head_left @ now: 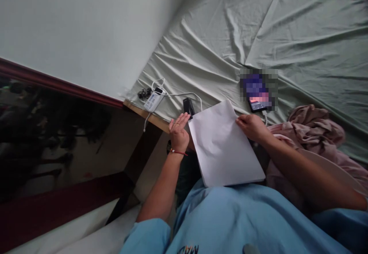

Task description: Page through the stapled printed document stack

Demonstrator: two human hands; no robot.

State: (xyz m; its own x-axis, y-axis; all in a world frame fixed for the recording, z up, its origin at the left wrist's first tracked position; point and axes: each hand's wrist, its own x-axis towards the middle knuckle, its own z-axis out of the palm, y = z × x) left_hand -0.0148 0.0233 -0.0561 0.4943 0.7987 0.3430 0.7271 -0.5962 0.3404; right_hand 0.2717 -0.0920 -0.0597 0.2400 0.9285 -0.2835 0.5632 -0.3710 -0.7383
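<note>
A stack of white paper [227,146] rests against the blue shirt, its top sheet slightly rumpled. My right hand [252,126] pinches the upper right edge of the stack, fingers closed. Beside the upper left edge is my left hand [179,133], its fingers stretched out and nothing seen in its grasp; whether it touches the paper I cannot tell. Just beyond the left fingertips lies a small black object [188,107], whose kind is unclear.
A lit phone [257,96] lies on the green bedsheet [212,54] with a cable plugged in. Near the wooden edge sits a white power strip [154,101] with a white cable. Crumpled pink cloth [316,127] lies to the right, and a mirror [57,131] stands at left.
</note>
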